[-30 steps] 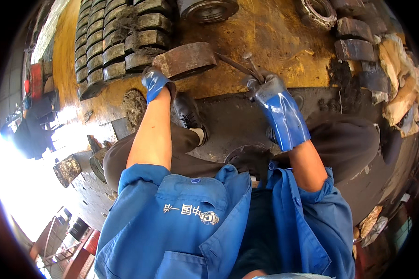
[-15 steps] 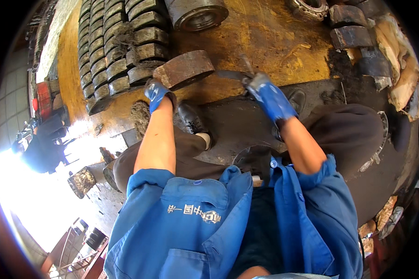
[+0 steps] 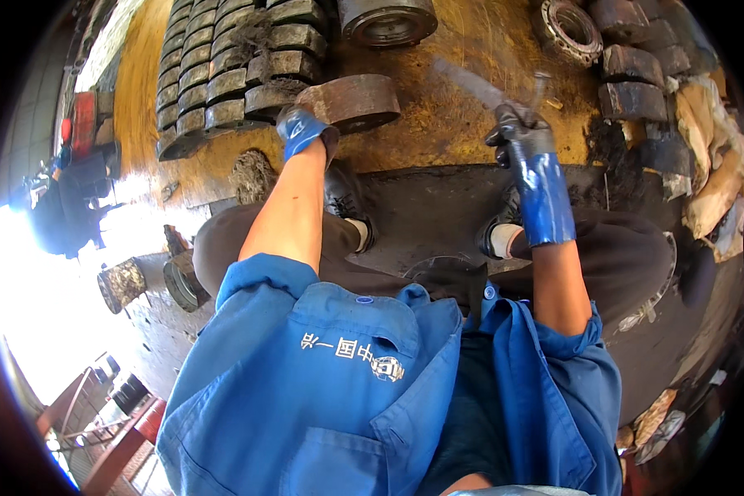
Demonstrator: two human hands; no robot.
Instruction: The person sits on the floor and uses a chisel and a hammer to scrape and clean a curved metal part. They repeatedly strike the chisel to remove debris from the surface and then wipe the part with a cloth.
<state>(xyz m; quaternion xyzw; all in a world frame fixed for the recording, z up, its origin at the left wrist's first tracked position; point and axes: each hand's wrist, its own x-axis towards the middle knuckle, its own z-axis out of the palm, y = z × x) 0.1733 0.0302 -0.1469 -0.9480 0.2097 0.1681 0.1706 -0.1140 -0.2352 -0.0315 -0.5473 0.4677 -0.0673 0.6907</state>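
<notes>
My left hand (image 3: pixel 304 134), in a blue and dark glove, is closed at the left end of a rusty, thick round metal piece (image 3: pixel 362 102); its fingertips are partly hidden. That piece lies on the worn yellow surface beside stacked dark metal rings (image 3: pixel 260 83). To its right and apart from it, my right hand (image 3: pixel 521 132) is raised, gloved fingers wrapped around a long flat blade-like metal tool (image 3: pixel 469 83). The tool slants up to the left and is blurred. A small upright metal part (image 3: pixel 541 87) shows by the right hand; whether it belongs to the tool I cannot tell.
A large metal cylinder (image 3: pixel 387 21) stands at the back. A ring with holes (image 3: pixel 570 31), dark blocks (image 3: pixel 632 81) and crumpled wrapping (image 3: pixel 703 149) are at the right. Dark fibrous scrap (image 3: pixel 253 175) lies near my left foot. More cylinders (image 3: pixel 124 285) sit at the left.
My right hand has moved right, lifting the blade-like tool away from the rusty piece, and the tool's tip now points up and left. My left hand stays at the piece's left end.
</notes>
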